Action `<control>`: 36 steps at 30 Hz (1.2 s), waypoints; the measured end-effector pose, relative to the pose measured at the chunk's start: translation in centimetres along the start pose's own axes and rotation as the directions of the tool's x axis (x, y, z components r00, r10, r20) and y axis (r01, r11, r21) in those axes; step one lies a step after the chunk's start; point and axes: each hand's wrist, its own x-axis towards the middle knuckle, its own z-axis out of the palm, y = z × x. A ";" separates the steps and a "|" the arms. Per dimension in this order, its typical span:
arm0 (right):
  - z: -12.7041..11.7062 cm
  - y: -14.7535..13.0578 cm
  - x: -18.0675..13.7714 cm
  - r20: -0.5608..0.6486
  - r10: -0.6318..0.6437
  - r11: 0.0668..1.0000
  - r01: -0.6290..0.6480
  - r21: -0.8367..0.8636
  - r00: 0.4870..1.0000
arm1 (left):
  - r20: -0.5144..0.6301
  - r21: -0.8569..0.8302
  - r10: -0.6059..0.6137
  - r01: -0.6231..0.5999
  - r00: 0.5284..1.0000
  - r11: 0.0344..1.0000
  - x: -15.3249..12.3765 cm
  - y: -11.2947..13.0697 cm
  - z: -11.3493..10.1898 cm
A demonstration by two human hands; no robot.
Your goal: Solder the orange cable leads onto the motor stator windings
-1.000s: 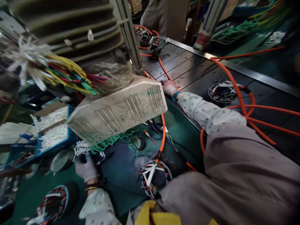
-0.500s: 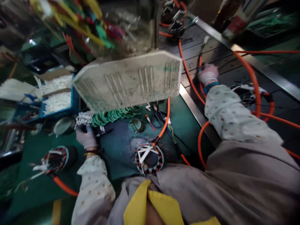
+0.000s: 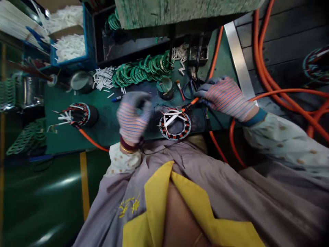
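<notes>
My gloved left hand [image 3: 134,116] is over the green bench just left of a stator [image 3: 186,128]. Its fingers curl with a gap to the thumb, and I see nothing in them; motion blurs it slightly. The stator is a ring of copper windings with white sleeves and a cable. My gloved right hand [image 3: 223,96] is closed round the stator's orange cable [image 3: 194,101], right of the ring. Pliers [image 3: 193,73] and a small brush [image 3: 180,89] lie close to that hand. A round dark tin [image 3: 165,88] stands above the stator.
A second stator [image 3: 82,115] lies at the left with its cable. Green toothed rings [image 3: 142,72] and white sleeves [image 3: 103,78] line the back. A blue bin [image 3: 88,44] stands back left. Orange cables [image 3: 262,51] cross the metal rail [image 3: 240,61] and slatted surface at right.
My right hand has come from the slatted area at right onto the stator's orange cable. My left hand has left the white sleeves and moved towards the stator. The view has tilted down.
</notes>
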 end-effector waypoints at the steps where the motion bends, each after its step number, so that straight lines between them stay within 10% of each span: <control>1: -0.3 0.3 0.4 -0.010 -0.004 1.000 0.004 -0.011 1.000 | 0.124 -0.020 0.087 -0.085 0.989 0.996 -0.7 2.3 0.4; 7: -4.1 -0.8 -1.0 -0.048 -0.003 1.000 0.003 -0.007 0.999 | 0.523 0.049 0.135 -0.188 0.841 0.981 1.4 4.7 2.4; 10: -6.8 -5.2 -3.8 -0.113 0.098 0.995 -0.101 -0.024 0.989 | 0.684 -0.132 0.250 -0.222 0.685 0.966 4.6 3.6 1.9; 15: -8.1 -12.4 -7.9 -0.250 0.257 0.961 -0.274 -0.036 0.934 | 0.816 -0.323 0.261 0.033 0.516 0.946 8.3 3.6 1.2; 17: -5.7 -12.7 -8.6 -0.240 0.278 0.959 -0.285 0.006 0.930 | 0.809 -0.310 0.209 0.096 0.550 0.946 7.9 3.4 1.6; 20: -0.7 -10.8 -8.0 -0.173 0.334 0.925 -0.287 0.248 0.927 | 0.674 -0.328 0.123 0.146 0.729 0.933 5.8 2.7 2.9; 24: 1.7 -9.8 -4.8 -0.111 0.408 0.672 -0.216 0.709 0.906 | 0.365 -0.273 0.141 -0.039 0.920 0.961 2.9 2.4 4.4; 28: -1.1 -12.6 -0.1 0.009 0.308 0.191 -0.072 0.979 0.951 | 0.077 -0.045 0.335 -0.333 0.939 0.942 0.7 3.2 4.3; 31: -2.1 -14.3 3.3 0.109 0.273 -0.093 -0.086 0.992 0.956 | -0.086 0.015 0.250 -0.249 0.965 0.968 0.0 3.3 4.4; 36: -1.1 -14.6 5.6 0.075 0.450 -0.128 -0.019 0.992 0.890 | 0.047 -0.301 -0.162 0.168 0.986 0.939 2.1 2.0 5.3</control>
